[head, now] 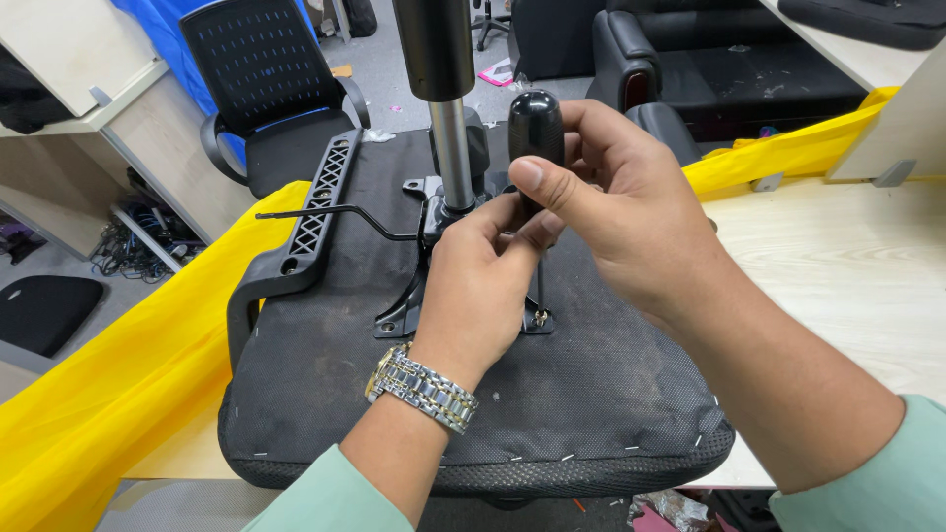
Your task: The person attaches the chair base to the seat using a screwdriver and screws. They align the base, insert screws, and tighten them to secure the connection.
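Seat lies upside-down on table; armrest at its left.

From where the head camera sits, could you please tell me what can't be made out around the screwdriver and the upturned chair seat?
- Screwdriver shaft and tip: mostly hidden behind the left hand and right hand.
- Mounting plate: its middle is covered by the left hand; the screws are too small to tell.
- Gas-lift column: its top is cut off by the upper edge.
- Seat: its near rim is partly hidden by the forearms.
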